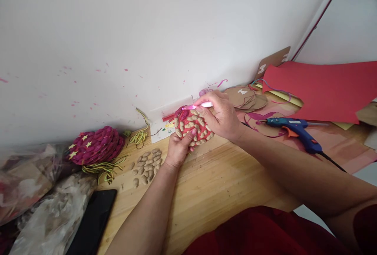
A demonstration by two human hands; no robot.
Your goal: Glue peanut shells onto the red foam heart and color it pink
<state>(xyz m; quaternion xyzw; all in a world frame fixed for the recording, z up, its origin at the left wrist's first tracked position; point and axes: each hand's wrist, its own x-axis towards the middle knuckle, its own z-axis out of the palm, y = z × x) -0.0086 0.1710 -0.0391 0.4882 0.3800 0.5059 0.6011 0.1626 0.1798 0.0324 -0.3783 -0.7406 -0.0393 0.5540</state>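
My left hand point(178, 147) grips the lower left edge of a round red disc point(198, 129) covered with glued-on peanuts point(191, 118), its thumb lying over the front. Between the fingers of my right hand point(220, 113) is a white paintbrush point(206, 104). Its pinkish tip meets the upper left of the disc, where a few peanuts point(183, 114) are coloured magenta. The other peanuts on the disc are bare tan. Loose peanuts point(149, 164) lie on the wooden table point(212, 184) left of my left forearm.
Magenta peanut discs with yellow stars point(100, 145) are stacked at left beside plastic bags point(53, 211) and a black tablet-like slab point(94, 219). At right lie a blue glue gun point(297, 129), red sheet point(324, 90) and cardboard pieces point(244, 98). A paint-spotted white wall point(147, 31) stands behind.
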